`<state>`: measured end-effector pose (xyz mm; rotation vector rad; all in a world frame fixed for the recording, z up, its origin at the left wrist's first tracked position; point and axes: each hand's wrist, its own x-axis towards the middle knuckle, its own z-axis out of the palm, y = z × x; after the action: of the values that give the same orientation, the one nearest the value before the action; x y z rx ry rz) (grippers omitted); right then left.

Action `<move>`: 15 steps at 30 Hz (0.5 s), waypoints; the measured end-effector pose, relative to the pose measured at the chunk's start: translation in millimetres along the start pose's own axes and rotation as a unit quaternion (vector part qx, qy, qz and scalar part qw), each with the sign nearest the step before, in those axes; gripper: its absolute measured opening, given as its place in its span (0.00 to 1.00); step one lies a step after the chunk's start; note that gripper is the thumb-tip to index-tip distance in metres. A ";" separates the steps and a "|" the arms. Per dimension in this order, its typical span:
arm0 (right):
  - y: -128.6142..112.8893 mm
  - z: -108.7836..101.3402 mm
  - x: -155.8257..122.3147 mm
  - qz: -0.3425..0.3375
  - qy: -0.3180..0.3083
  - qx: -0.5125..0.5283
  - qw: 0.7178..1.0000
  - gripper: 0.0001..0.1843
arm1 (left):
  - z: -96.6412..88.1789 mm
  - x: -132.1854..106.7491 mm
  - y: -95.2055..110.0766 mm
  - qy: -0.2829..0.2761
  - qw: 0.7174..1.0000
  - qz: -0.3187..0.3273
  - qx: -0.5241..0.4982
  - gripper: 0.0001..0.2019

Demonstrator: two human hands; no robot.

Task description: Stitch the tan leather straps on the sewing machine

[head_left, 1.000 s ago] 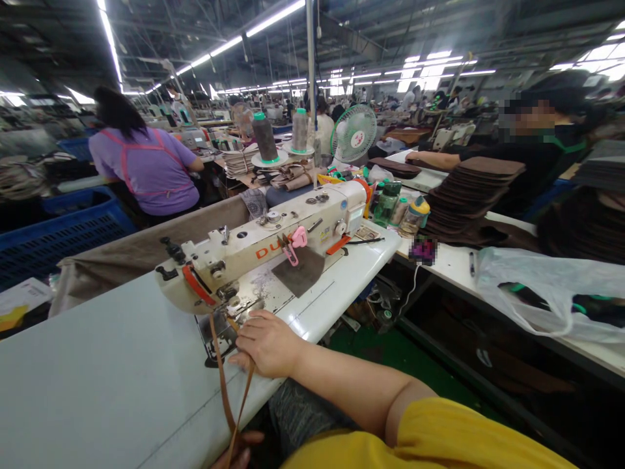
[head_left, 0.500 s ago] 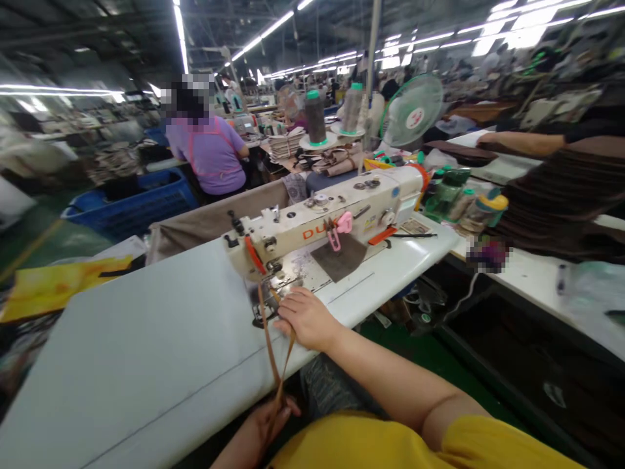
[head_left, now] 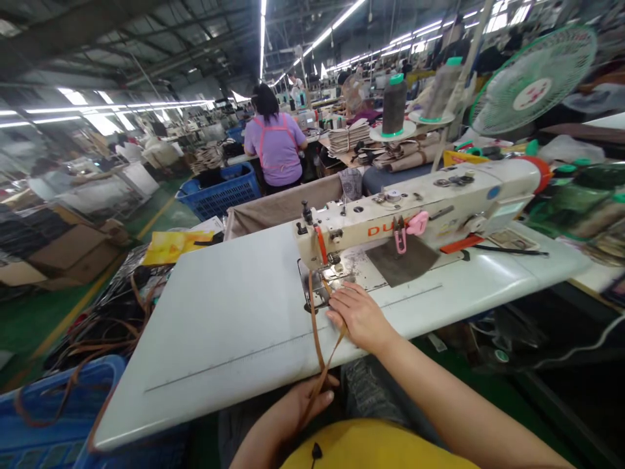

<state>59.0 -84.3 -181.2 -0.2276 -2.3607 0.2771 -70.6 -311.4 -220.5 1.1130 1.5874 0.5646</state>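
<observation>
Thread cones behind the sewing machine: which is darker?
The dark thread cone nearer the purple-shirted worker; the pale grey cone beside the fan is lighter.

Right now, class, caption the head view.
Right hand steadies a brown strap at the sewing machine; left hand grips it below.

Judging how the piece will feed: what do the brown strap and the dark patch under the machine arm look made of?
The brown strap looks like leather or faux leather: thin, matte tan, bending smoothly from the sewing machine to the left hand. The dark patch looks like suede or felt-like fabric: flat grey-brown, no shine.
</observation>
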 end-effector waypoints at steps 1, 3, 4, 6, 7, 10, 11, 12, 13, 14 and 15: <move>0.1 0.3 0.0 0.000 0.001 -0.003 1.000 0.13 | -0.2 -1.0 3.2 -0.004 1.000 0.017 -0.015 0.29; 0.6 1.4 -0.6 0.000 0.003 -0.008 1.000 0.13 | 2.7 1.7 0.8 -0.006 1.000 0.020 -0.020 0.32; 1.0 2.1 -1.2 0.000 0.004 -0.009 1.000 0.13 | 5.4 5.1 -4.9 -0.002 1.000 0.006 -0.011 0.34; 2.0 3.2 -2.5 -0.001 0.003 -0.008 1.000 0.13 | 11.1 13.3 -21.1 0.006 1.000 -0.027 0.010 0.39; 2.5 3.6 -3.0 -0.003 0.003 -0.007 1.000 0.13 | 13.2 16.8 -29.4 0.010 0.999 -0.043 0.016 0.41; 3.5 4.2 -3.7 -0.005 0.006 -0.004 1.000 0.12 | 13.8 19.8 -43.1 0.025 0.998 -0.062 0.014 0.38; 3.7 4.3 -3.5 -0.005 0.006 -0.004 1.000 0.13 | 12.5 18.5 -42.8 0.030 0.998 -0.055 0.007 0.36; 3.8 4.3 -3.3 -0.003 0.006 -0.004 1.000 0.13 | 11.1 16.9 -40.7 0.033 0.999 -0.041 -0.003 0.34; 3.7 4.1 -3.1 -0.001 0.005 -0.004 1.000 0.13 | 10.1 15.4 -37.5 0.033 0.999 -0.026 -0.012 0.33; 3.3 3.9 -3.1 0.001 0.003 -0.004 1.000 0.13 | 9.8 14.4 -34.1 0.030 0.999 -0.018 -0.015 0.31; 2.7 3.5 -3.2 0.002 0.001 -0.005 1.000 0.13 | 10.4 14.2 -31.2 0.024 0.999 -0.022 -0.012 0.30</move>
<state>59.1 -82.9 -186.5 -0.2375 -2.3608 0.2668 -72.5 -315.0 -256.0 1.0511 1.6380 0.5834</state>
